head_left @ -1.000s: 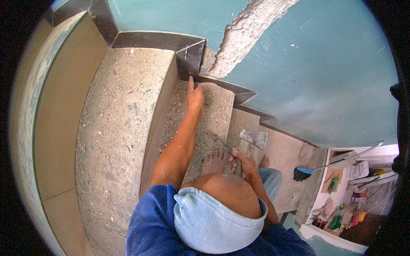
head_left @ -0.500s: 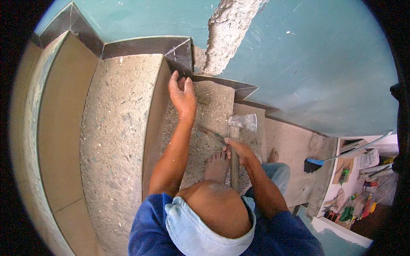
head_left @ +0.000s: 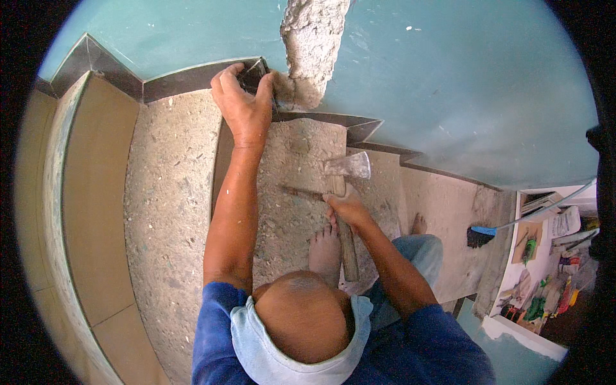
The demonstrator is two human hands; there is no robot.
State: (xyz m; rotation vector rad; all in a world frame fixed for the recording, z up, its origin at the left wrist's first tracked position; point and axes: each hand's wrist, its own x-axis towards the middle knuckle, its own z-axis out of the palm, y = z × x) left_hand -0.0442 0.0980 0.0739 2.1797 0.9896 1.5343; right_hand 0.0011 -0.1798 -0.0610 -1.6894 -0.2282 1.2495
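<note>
Reach is the change: your left hand (head_left: 244, 106) was lying flat on the rough tread a sec ago, then slid up the step, and now it's at the top corner, fingers curled around the dark skirting tile (head_left: 251, 78) where it meets the teal wall (head_left: 449, 83). Thumb one side, fingers the other, so it's pinching the tile's end, right beside the chased groove of bare mortar (head_left: 311, 45) running up the wall. Can't tell if the tile is loose or fixed; the hand covers the joint.

Your right hand (head_left: 346, 206) hasn't let go: closed around the hammer (head_left: 343, 192) handle close under the head, and it looks like it's also got the thin chisel (head_left: 303, 191) pinned in the same fist, the rod sticking out to the left. Hammer head sits above the middle of the concrete step (head_left: 292, 167), not raised. Over that sec it came up w/ you, from low by your bare foot (head_left: 325, 247) to mid-tread.

What that means, imo: the tools are parked in one hand and the other has gone to the tile itself, so you're testing or tugging that piece, not striking.

Broom w/ blue head (head_left: 481, 234) leans at the bottom of the stairs, well apart from you.
</note>
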